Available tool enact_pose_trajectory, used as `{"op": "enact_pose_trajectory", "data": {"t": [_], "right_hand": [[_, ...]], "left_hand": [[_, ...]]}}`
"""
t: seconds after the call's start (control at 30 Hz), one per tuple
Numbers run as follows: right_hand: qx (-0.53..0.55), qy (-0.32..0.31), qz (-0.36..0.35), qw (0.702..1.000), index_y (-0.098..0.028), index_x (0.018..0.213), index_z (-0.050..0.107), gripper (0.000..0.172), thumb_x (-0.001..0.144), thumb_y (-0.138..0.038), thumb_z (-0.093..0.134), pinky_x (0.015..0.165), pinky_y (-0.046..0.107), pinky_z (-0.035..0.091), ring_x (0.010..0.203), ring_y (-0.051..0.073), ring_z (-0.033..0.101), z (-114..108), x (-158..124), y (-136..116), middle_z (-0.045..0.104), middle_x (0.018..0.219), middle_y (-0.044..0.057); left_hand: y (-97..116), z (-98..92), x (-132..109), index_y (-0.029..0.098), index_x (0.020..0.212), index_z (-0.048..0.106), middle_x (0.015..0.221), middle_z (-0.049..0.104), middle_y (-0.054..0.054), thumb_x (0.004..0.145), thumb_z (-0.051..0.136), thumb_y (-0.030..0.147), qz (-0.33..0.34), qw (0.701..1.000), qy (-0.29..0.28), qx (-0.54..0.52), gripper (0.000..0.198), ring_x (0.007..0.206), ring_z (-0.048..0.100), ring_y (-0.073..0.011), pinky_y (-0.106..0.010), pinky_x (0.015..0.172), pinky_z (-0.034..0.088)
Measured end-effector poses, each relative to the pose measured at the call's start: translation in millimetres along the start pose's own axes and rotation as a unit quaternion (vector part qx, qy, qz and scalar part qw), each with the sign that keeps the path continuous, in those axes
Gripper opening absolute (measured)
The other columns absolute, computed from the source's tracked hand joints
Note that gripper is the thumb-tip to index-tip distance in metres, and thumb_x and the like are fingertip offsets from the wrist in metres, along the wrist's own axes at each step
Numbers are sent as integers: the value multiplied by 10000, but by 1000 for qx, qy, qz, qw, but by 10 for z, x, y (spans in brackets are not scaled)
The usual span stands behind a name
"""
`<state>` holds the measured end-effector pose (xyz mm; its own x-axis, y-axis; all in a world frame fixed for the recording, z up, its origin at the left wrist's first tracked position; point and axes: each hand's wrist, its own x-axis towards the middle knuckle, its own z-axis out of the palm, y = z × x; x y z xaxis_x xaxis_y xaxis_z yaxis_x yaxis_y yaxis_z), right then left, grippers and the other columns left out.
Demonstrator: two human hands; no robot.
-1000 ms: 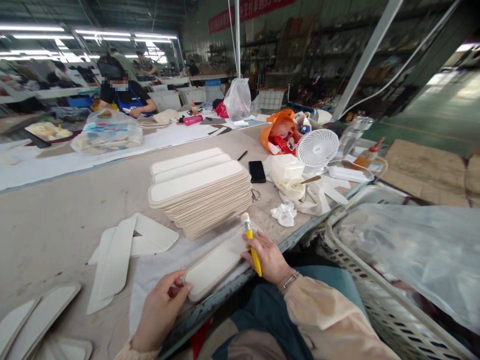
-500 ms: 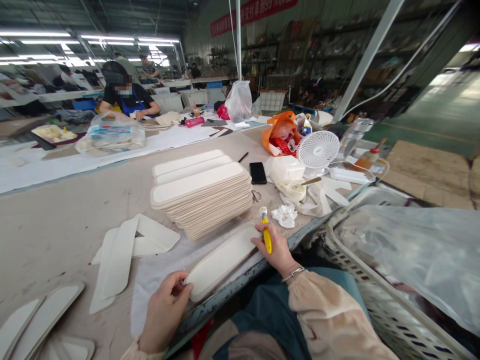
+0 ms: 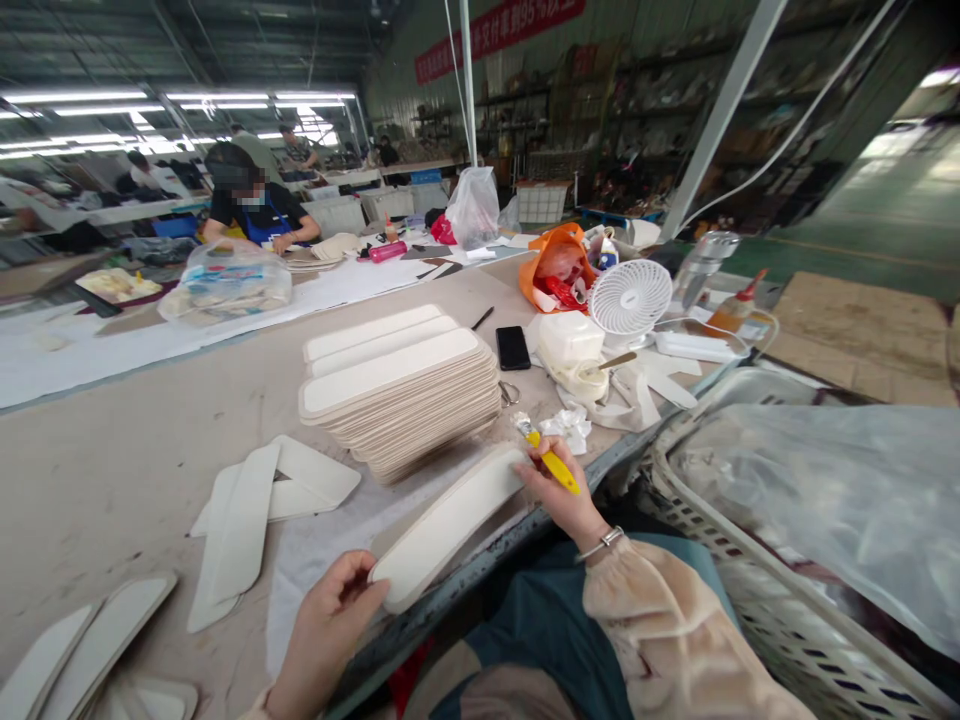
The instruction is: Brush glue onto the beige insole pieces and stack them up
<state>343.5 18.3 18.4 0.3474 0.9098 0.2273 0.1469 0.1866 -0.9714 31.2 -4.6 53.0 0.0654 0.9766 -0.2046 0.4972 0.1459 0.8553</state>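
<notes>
A long white panel with rounded ends lies at the table's near edge, slightly bowed, over a greyish surface that shows along its far side. My left hand pinches its left end between thumb and fingers. At the other end, my right hand grips the panel's edge and also holds a yellow-handled brush, whose pale-smeared bristles point away from me. Just beyond stands a tall stack of similar panels. Several loose panels overlap to the left, and more panels lie fanned at the lower left.
Right of the stack are a phone, scissors, crumpled tissue, a white tub and a small fan. A plastic basket stands against the table's right side. Across the table, a co-worker handles pieces.
The panel has shifted slightly and its right end has lifted, so more surface shows behind it. My right hand has moved a little right and down, tipping the brush handle rightward.
</notes>
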Motion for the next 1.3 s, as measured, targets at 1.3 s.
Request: {"op": "enact_pose_trajectory", "data": {"t": [1.3], "right_hand": [[234,48,117,964,-270,820,442,493,551,-291,854,461,223,357,551,102,481,-99,95,-184,515,670,-86]], "left_hand": [[142,601,-554,42,1048,636,963,732,-177,780,722,236,-257,868,-119,-409,341,821,727,-249,-228,627,607]]}}
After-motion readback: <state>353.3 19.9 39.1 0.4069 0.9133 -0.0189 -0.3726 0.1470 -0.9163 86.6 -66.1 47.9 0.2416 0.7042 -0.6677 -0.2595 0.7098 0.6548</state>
